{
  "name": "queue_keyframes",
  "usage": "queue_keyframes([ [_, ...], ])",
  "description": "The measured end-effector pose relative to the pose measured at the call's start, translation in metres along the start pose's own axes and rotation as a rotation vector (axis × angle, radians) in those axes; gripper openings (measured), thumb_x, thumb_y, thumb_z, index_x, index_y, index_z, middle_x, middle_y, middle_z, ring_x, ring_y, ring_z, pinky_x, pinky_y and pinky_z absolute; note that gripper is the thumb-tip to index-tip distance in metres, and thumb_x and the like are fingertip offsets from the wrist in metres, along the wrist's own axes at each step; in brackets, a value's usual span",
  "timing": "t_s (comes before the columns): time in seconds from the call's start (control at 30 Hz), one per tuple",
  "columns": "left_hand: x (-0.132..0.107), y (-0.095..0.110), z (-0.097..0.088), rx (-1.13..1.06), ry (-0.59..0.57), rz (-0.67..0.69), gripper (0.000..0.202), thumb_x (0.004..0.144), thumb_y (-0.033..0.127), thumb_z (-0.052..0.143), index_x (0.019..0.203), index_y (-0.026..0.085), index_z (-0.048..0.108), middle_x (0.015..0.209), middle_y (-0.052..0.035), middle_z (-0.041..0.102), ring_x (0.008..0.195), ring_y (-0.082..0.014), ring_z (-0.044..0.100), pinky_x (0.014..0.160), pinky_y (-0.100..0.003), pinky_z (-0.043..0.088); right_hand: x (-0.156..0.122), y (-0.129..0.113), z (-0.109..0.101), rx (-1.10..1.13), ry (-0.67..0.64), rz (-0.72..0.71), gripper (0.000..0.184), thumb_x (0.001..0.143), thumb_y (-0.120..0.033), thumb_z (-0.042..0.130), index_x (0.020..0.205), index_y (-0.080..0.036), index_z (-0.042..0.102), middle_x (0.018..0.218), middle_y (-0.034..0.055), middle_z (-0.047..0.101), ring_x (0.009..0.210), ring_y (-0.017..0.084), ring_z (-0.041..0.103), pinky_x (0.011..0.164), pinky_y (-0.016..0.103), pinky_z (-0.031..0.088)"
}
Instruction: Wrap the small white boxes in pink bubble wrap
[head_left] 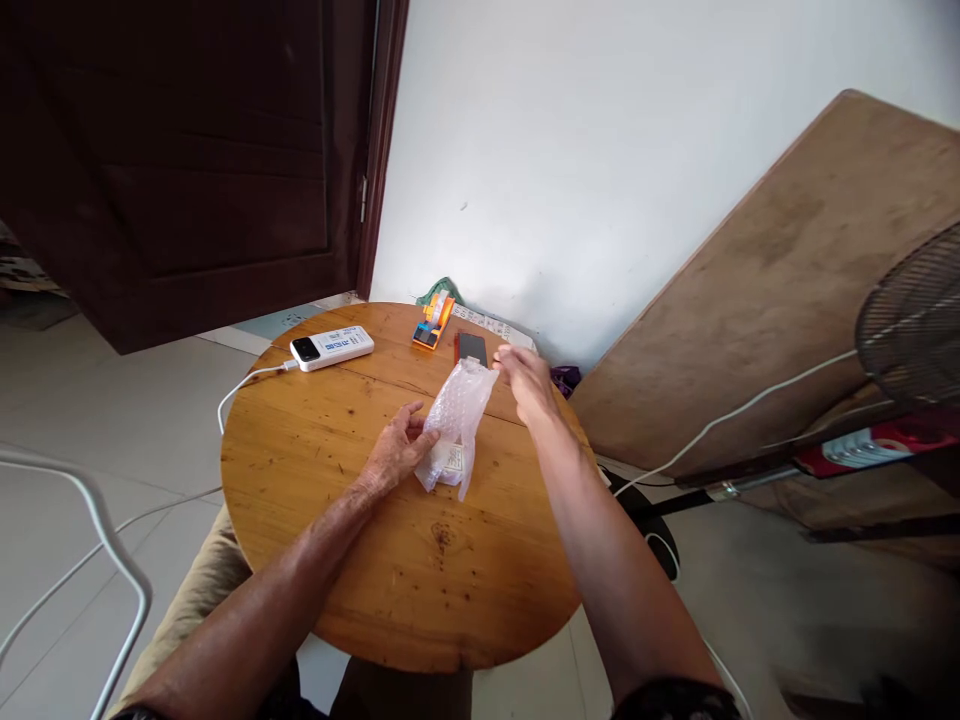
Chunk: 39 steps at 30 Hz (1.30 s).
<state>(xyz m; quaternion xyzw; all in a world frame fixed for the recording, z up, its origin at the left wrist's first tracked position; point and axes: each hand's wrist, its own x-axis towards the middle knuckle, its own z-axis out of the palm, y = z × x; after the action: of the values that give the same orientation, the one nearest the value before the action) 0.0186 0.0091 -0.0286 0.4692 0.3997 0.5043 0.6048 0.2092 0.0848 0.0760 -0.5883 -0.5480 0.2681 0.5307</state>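
Person's left hand (401,443): part-curled, thumb on left edge of bubble-wrap bag (455,405) (whether gripping, cannot tell) | right hand (525,382): closed on bag's far right corner | bag: mid round wooden table (300,450); labelled item (454,458) visible through near end; tape dispenser (430,325) beyond

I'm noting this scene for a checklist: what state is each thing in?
Left hand: partly open, thumb at the bubble wrap.
Right hand: fingers closed at the bubble wrap's far corner.
Bubble wrap: wrinkled, a label showing at its near end.
Power bank: lying flat, cable plugged in.
Door: open.
Board: leaning against the wall.
Fan: partly in view; can't tell if running.
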Motion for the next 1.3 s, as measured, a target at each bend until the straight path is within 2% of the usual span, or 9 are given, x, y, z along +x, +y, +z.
queue_keyframes([
  [0.07,-0.004,0.005,0.002,0.058,0.040,0.022,0.079,0.070,0.048,0.079,0.135,0.014,0.048,0.113,-0.0135,0.069,0.109,-0.0279,0.065,0.093,-0.040,0.052,-0.020,0.007,-0.011,-0.004,0.092,-0.028,0.028,0.074,-0.046,0.064,0.084,-0.019,0.066,0.088,0.0032,0.071,0.086,0.022,0.066,0.079,0.034,0.051],
  [0.2,-0.018,0.017,0.009,0.257,-0.061,0.103,0.086,0.070,0.038,0.080,0.144,0.019,0.042,0.133,-0.0144,0.060,0.118,-0.0301,0.060,0.101,-0.044,0.049,-0.086,0.008,-0.026,-0.129,-0.048,-0.096,0.038,0.080,-0.049,0.065,0.107,-0.022,0.066,0.105,0.0070,0.072,0.097,0.024,0.067,0.088,0.039,0.052],
  [0.37,-0.026,0.018,0.011,0.681,-0.015,0.216,0.087,0.068,0.037,0.077,0.145,0.020,0.040,0.135,-0.0143,0.057,0.128,-0.0334,0.052,0.108,-0.048,0.042,-0.141,0.019,-0.008,-0.360,-0.077,-0.174,0.058,0.078,-0.042,0.067,0.130,-0.020,0.055,0.127,0.0134,0.064,0.113,0.029,0.061,0.097,0.046,0.048],
  [0.53,-0.027,0.022,0.011,0.688,-0.060,0.067,0.080,0.075,0.037,0.070,0.147,0.022,0.038,0.107,-0.0055,0.071,0.094,-0.0241,0.068,0.081,-0.033,0.054,-0.139,0.037,0.011,-0.401,-0.193,-0.039,0.045,0.085,-0.040,0.057,0.126,-0.020,0.056,0.108,0.0100,0.072,0.093,0.027,0.068,0.080,0.038,0.053],
  [0.67,-0.024,0.023,0.007,0.580,-0.057,0.044,0.071,0.078,0.028,0.063,0.145,0.018,0.041,0.088,-0.0010,0.071,0.075,-0.0186,0.066,0.067,-0.028,0.052,-0.134,0.045,0.010,-0.317,-0.182,-0.002,0.040,0.087,-0.041,0.053,0.121,-0.021,0.060,0.100,0.0068,0.075,0.084,0.024,0.070,0.075,0.035,0.053],
  [0.83,-0.010,0.014,-0.005,0.636,0.200,0.034,0.066,0.073,0.010,0.055,0.139,0.013,0.048,0.090,-0.0043,0.072,0.078,-0.0169,0.066,0.074,-0.027,0.052,-0.124,0.059,-0.005,-0.383,-0.074,0.020,0.043,0.081,-0.028,0.052,0.121,-0.018,0.063,0.106,0.0098,0.075,0.094,0.025,0.069,0.085,0.038,0.051],
  [0.97,-0.006,0.015,-0.012,0.580,0.266,0.021,0.061,0.074,0.013,0.056,0.135,0.012,0.051,0.093,-0.0055,0.071,0.072,-0.0149,0.065,0.069,-0.026,0.053,-0.119,0.065,-0.014,-0.325,-0.077,0.109,0.048,0.080,-0.030,0.050,0.124,-0.015,0.061,0.067,0.0007,0.068,0.062,0.020,0.062,0.063,0.031,0.048],
  [1.13,-0.015,0.024,-0.006,0.561,0.154,0.093,0.066,0.075,0.042,0.069,0.133,0.015,0.054,0.106,-0.0092,0.070,0.091,-0.0221,0.068,0.079,-0.033,0.055,-0.122,0.062,-0.016,-0.266,-0.038,0.131,0.049,0.078,-0.034,0.054,0.122,-0.014,0.062,0.058,-0.0044,0.058,0.052,0.016,0.051,0.053,0.027,0.040],
  [1.3,-0.018,0.031,-0.004,0.871,0.092,0.005,0.074,0.069,0.026,0.067,0.140,0.016,0.048,0.095,-0.0067,0.070,0.087,-0.0240,0.066,0.080,-0.034,0.052,-0.121,0.064,-0.020,-0.248,0.034,0.088,0.044,0.077,-0.032,0.052,0.115,-0.014,0.065,0.059,-0.0040,0.057,0.055,0.016,0.053,0.058,0.028,0.043],
])
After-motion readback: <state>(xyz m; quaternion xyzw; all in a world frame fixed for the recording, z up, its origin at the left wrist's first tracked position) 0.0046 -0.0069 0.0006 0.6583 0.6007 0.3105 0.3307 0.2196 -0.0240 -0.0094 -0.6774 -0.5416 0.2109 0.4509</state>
